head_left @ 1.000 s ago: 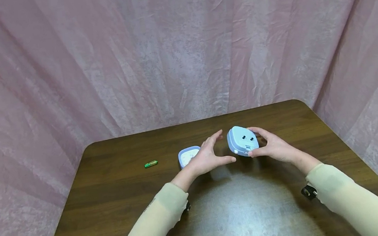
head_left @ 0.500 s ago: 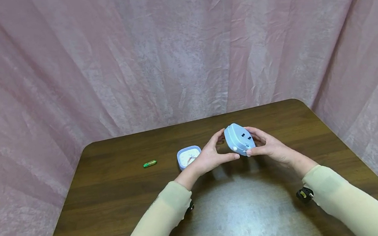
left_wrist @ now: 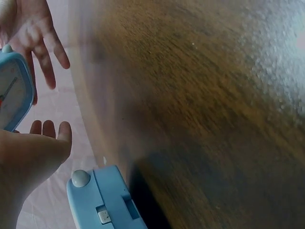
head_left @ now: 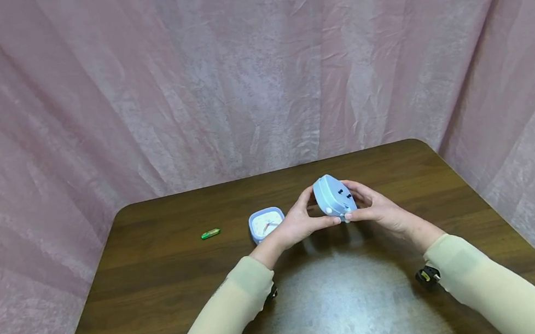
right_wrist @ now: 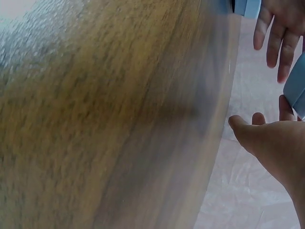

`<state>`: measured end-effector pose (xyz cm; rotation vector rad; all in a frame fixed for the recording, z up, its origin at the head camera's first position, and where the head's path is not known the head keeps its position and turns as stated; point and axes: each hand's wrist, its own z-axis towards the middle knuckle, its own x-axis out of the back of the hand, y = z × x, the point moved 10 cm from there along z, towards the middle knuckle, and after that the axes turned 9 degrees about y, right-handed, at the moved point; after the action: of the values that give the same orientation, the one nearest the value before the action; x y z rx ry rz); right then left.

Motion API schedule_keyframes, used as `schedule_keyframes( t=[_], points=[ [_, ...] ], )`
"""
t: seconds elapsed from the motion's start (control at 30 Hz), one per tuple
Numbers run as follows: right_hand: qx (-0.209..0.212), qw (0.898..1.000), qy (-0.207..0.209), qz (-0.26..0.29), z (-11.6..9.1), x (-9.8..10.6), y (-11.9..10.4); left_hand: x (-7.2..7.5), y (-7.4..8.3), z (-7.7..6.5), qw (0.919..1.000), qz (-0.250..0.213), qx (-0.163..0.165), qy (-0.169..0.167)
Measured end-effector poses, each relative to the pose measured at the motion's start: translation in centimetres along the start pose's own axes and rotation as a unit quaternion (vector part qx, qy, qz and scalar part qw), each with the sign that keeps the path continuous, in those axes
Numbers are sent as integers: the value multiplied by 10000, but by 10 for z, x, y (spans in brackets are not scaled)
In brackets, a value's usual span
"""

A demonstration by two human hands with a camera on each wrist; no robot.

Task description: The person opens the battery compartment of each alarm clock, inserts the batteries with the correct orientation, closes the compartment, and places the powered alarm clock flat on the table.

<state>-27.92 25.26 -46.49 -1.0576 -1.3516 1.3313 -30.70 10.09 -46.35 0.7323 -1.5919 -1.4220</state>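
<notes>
A: State of the hands?
B: Both grip. Left hand (head_left: 294, 227) holds the blue clock (head_left: 333, 199) from its 8 o'clock side; right hand (head_left: 384, 211) pinches it between 3 and 4. Both thumbs sit on the lower edge, fingers behind.

A: Where is that clock?
B: Raised over the table (head_left: 162, 289), tilted, its back towards the head camera. Dial visible in the left wrist view.

A: What could go wrong?
B: Slipping, most likely. The casing looks smooth and rounded, so uneven pressure or one hand letting go early could drop it. Pressing the back might also turn one of the dark knobs (head_left: 345, 194) unintentionally.

A: Other hazards?
B: The second clock (head_left: 266, 223), between 8 and 9 from the held one, lies just beside the left wrist; an arm swing towards 9 could knock it. The green cylinder (head_left: 210, 233), farther out near 9, might roll if the table were jolted.

A: Count?
B: Hands, two. Clocks, two: one held, one on the table. Knobs visible, two. Green cylinder, one, perhaps a battery. Sleeves (head_left: 225, 315), two. Table, one.
</notes>
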Motion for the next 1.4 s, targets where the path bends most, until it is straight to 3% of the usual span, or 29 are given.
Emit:
schedule_keyframes(
  t=[0.47,0.73,1.1,1.23,1.4],
  points=[
    [-44,9998,-130,-151,-2,-6,-1,-1,3,3,9985,-534,59,-120],
    [-165,9996,-158,-140,-4,-6,2,-1,6,3,9981,-612,3,-109],
    [77,9989,-273,-384,-4,-1,-13,5,10,4,9998,-89,-149,-56],
    [336,9961,-165,-797,-3,6,-26,6,11,4,9997,178,-178,-43],
    [754,9846,-60,-1574,-2,9,-46,5,11,3,9990,377,-207,-120]
  ],
)
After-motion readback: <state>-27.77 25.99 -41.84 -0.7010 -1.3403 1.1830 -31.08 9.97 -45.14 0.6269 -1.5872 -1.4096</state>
